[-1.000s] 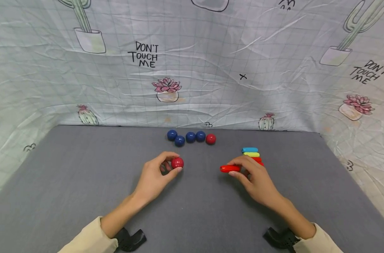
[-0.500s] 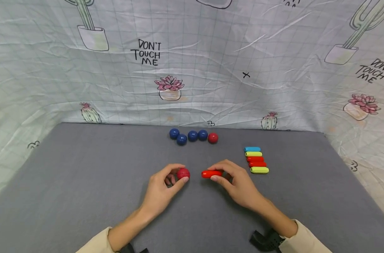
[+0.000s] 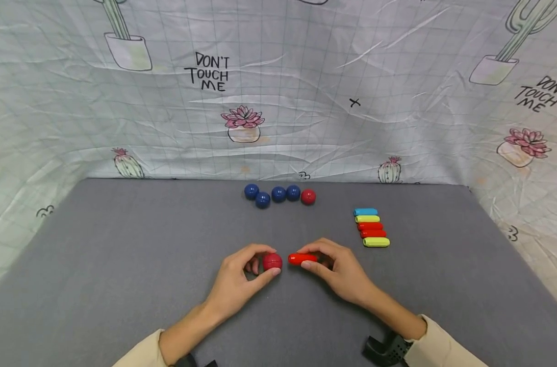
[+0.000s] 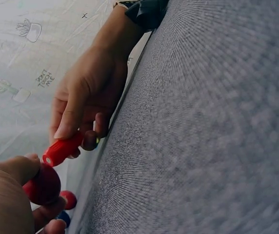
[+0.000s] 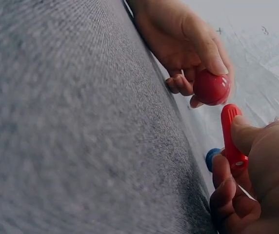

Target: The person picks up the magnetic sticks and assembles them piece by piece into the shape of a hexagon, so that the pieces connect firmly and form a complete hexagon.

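My left hand pinches a dark red ball between thumb and fingers near the middle of the grey table. A seam line runs around the ball. Just to the right, my right hand pinches a red ribbed plastic tube, its free end pointing left at the ball. In the head view a small gap separates the two. The left wrist view shows a hole in the end of the tube beside the ball. In the right wrist view the tube lies close under the ball.
Several blue balls and one red ball sit in a row at the table's back. To the right, a blue tube, yellow tubes and red tubes lie in a column. A printed cloth hangs behind the table.
My right hand has carried the red tube left, away from the column of tubes. My left hand has brought the red ball right and nearer to me. The gap between ball and tube has narrowed.
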Motion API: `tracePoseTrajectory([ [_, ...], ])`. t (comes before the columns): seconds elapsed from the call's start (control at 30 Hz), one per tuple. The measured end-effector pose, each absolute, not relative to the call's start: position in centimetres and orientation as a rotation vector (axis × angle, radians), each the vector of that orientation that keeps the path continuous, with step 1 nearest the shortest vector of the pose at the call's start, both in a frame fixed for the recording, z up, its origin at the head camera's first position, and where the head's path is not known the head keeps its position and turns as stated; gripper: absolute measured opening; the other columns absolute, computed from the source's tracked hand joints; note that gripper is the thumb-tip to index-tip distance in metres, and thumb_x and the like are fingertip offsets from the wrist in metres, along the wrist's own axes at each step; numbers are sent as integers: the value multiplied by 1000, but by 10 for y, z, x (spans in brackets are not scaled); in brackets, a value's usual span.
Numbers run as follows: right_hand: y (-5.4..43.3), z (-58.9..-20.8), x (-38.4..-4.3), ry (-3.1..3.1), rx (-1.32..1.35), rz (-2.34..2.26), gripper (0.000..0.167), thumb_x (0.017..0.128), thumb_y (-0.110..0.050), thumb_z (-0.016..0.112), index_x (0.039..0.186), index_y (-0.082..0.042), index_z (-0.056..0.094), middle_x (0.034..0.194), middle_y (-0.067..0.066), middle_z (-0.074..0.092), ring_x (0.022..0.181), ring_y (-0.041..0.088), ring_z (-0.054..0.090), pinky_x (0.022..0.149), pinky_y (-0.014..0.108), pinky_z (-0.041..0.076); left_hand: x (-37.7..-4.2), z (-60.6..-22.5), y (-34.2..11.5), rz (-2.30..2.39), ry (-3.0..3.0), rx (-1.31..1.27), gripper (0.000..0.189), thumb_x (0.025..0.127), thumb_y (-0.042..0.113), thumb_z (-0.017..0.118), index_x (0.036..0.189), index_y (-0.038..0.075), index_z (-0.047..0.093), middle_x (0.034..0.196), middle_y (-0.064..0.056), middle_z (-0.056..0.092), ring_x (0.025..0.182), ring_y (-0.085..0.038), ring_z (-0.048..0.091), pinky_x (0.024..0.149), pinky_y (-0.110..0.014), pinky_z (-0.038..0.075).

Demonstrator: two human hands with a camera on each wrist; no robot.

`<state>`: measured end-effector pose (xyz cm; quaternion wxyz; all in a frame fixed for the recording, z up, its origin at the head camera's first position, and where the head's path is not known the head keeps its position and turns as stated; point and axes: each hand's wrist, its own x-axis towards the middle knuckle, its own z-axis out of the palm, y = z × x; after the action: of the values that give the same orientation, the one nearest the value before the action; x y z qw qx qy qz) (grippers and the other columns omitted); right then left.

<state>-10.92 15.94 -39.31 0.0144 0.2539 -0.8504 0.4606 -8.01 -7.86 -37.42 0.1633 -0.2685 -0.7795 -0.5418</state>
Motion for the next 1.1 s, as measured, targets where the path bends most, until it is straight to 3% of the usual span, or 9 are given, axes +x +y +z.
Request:
tracePoseTrajectory([
  [0.4,159,-395,-108,-2674,847,1458,22,89,-30,68,109,-23,69,98,-12,62,69,11,52,58,25,45,-85,-386,-80,-1531,-2237,-825,30,74,0,80,99,4,65,70,-10,52,59,-25,46,50,-32,38],
  [0.7,159,-396,-108,-2680,896,1438,22,88,-33,68,109,-28,68,96,-13,62,66,10,50,55,24,44,-92,-407,-84,-1502,-2320,-833,28,80,18,80,104,18,65,79,3,54,65,-15,47,55,-25,39],
  [1.1,159,-396,-107,-2682,890,1419,21,87,-33,69,108,-28,68,93,-13,61,63,10,49,53,24,43,-92,-408,-84,-1452,-2359,-846,27,81,23,79,103,19,64,85,11,54,67,-12,46,57,-21,37],
])
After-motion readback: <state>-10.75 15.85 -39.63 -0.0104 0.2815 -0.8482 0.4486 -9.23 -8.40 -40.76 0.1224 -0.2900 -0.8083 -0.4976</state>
